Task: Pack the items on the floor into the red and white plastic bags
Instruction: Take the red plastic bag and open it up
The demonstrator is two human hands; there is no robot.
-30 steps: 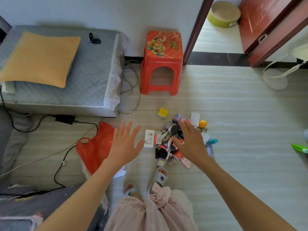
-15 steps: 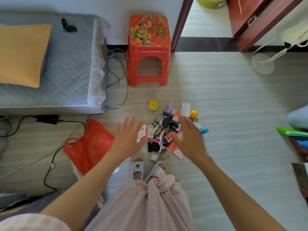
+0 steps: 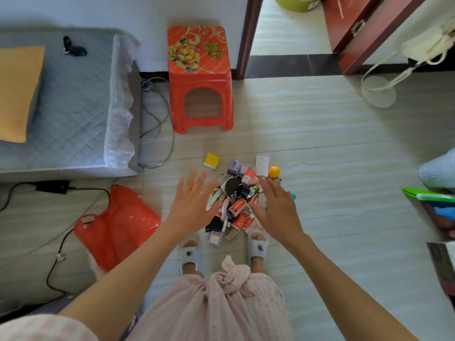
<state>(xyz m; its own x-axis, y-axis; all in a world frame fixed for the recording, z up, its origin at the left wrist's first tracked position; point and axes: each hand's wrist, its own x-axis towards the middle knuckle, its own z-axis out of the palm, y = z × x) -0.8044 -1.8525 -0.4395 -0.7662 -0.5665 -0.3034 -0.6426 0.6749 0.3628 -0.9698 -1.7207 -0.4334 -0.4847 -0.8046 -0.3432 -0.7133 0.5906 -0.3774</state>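
Hands spread over item pile

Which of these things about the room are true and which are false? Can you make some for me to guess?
1. The red plastic bag lies flat on the floor, left of the pile of items. True.
2. The left hand has a grip on a box. False: its fingers are spread and hold nothing.
3. The small yellow box sits apart from the pile. True.
4. The right hand is inside the red bag. False: it is over the pile.
5. The red stool lies tipped over. False: it stands upright.
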